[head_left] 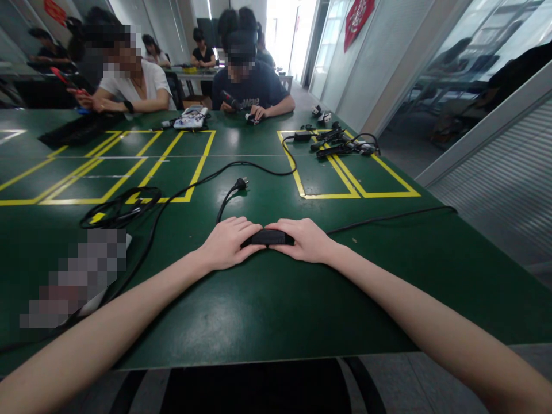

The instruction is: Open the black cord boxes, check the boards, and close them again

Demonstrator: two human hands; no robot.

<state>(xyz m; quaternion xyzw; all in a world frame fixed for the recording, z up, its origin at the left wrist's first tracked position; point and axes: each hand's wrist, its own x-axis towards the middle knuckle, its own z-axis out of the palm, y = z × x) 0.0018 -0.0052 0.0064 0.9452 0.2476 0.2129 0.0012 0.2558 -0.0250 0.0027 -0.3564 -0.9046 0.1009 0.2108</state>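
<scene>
A black power adapter (271, 237) is held level between my two hands, just above or on the green table. Around its left end my left hand (230, 242) is closed, thumb toward me and fingers on the far side. My right hand (304, 238) grips the right end the same way, so both ends are covered. From behind my left hand a black cord with a power plug (240, 184) curves out onto the table. A thin black cable (392, 218) runs from beside my right hand toward the table's right edge.
Yellow tape (332, 196) marks boxes on the table. Coiled black cable (123, 207) lies left, near a blurred flat object (81, 276). A tangle of black adapters (340, 141) sits back right. Across the table, a person (254, 86) handles small parts; another person (135, 86) sits left.
</scene>
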